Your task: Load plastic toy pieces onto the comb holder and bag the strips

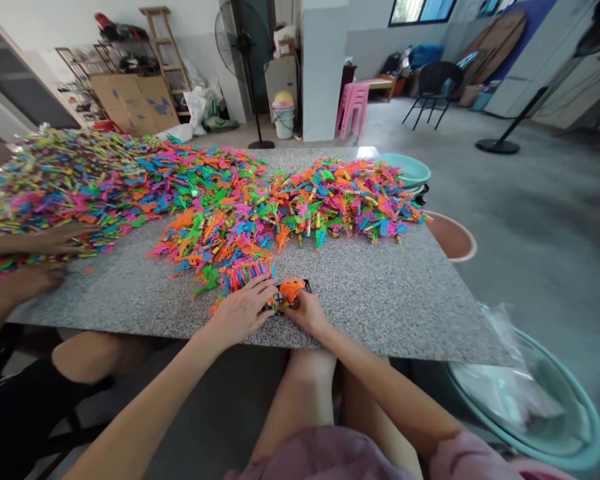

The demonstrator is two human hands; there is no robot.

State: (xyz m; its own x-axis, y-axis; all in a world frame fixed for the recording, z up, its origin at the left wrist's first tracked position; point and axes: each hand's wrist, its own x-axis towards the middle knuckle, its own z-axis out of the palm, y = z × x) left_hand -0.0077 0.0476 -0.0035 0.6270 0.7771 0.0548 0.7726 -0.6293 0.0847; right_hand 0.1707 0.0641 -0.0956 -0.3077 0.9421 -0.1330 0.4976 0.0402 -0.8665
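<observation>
A small black grid tray (pixel 307 287) lies near the table's front edge, with a row of upright bright plastic toys (pixel 247 273) along its left part. Over that row reaches my left hand (pixel 245 307), its fingers and thumb closed around the tray's middle. An orange plastic toy (pixel 292 289), which looks gun-shaped, is at the tray's right end. My right hand (pixel 307 313) pinches it by its lower side. Fingertips and the tray's slots partly hide each other.
A loose heap of similar toys (pixel 320 200) covers the table (pixel 370 293) behind my hands. At far left, a co-worker's hands (pixel 40 273) work by another pile (pixel 65 173). Basins (pixel 587 427) stand beside the table at right; a fan (pixel 245 53) stands behind.
</observation>
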